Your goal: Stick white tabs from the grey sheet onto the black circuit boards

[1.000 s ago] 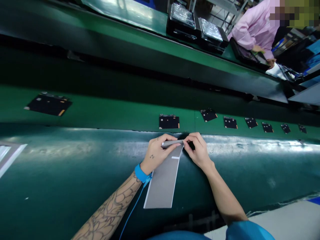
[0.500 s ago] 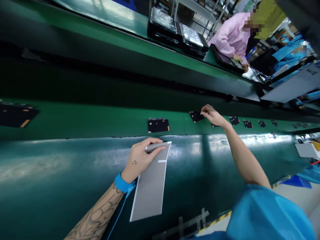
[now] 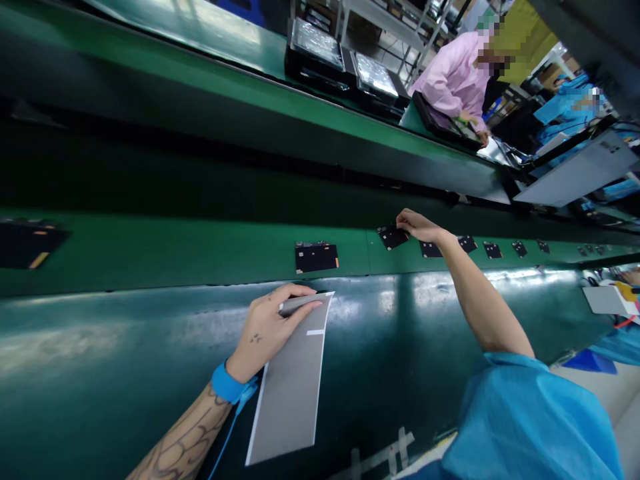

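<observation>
My left hand [image 3: 267, 330] pinches a grey sheet with white edges [image 3: 293, 393] near its top, where the sheet curls over between thumb and fingers. A blue wrist strap with a cord is on that wrist. Farther out, my right hand [image 3: 419, 225] has its fingertips pressed together at the upper right corner of a black circuit board [image 3: 393, 237], which lies askew on the green belt. Whatever is between those fingertips is too small to make out. Another black board [image 3: 317, 257] lies to the left, just beyond the sheet.
More black boards, one partly behind my right forearm [image 3: 493, 250], line the green belt [image 3: 225, 243]; one sits at far left [image 3: 30, 243]. Black trays with shiny wrapped panels [image 3: 317, 43] stand on the raised shelf. Across from me, a person in pink [image 3: 450, 73] works.
My right hand has shifted slightly left over the board, uncovering more of the board beside it. My left hand and the sheet sit a little lower and farther left in view.
</observation>
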A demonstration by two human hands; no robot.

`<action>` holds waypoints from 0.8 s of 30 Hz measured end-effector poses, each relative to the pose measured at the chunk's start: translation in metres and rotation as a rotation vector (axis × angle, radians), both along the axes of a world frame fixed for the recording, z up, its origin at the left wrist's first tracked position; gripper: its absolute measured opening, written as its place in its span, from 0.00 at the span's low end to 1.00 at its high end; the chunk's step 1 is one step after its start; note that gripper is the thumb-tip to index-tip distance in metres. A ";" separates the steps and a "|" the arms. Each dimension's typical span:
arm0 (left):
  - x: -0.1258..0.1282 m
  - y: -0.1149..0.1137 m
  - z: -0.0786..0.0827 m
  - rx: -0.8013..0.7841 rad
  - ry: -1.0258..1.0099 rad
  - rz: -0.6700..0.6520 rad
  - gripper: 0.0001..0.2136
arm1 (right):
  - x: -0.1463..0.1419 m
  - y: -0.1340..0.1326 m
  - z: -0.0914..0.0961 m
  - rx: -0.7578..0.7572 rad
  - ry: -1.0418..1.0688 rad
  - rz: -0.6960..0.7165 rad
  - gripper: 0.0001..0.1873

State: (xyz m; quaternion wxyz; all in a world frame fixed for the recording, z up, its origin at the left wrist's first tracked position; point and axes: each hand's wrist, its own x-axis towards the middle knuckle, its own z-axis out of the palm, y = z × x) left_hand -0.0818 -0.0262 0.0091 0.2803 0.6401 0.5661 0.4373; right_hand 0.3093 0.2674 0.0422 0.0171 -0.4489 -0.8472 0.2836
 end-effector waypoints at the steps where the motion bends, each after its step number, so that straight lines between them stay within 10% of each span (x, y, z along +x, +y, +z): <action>1: 0.000 0.000 0.000 0.002 0.003 0.001 0.12 | 0.001 0.000 -0.001 -0.004 0.000 0.001 0.09; 15: -0.001 0.000 0.001 -0.018 0.013 0.009 0.11 | 0.012 -0.018 -0.009 0.085 0.104 -0.314 0.19; 20: 0.000 0.001 0.000 -0.012 -0.009 -0.001 0.11 | 0.028 -0.043 0.005 0.024 0.045 -0.127 0.42; 24: 0.001 0.001 -0.001 -0.012 -0.023 0.008 0.11 | 0.021 -0.062 -0.011 0.166 0.088 -0.129 0.40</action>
